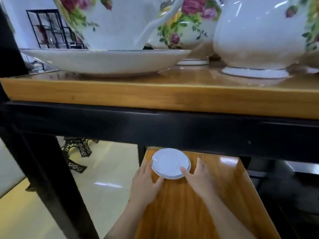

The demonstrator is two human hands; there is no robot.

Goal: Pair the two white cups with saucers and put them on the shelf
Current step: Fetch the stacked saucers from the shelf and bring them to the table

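Observation:
A white saucer with a thin dark rim line lies on the lower wooden shelf, near its back left. My left hand touches the saucer's left edge with its fingers spread. On the right edge rests my right hand, its thumb on the rim. Both hands hold the saucer between them. Close to the camera, on the upper wooden shelf, a floral white cup stands on a saucer. No plain white cup shows.
More floral china stands on the upper shelf: a footed cup and a white jug. A black metal frame carries the shelves. Black Eiffel-tower ornaments stand on the glossy floor at left.

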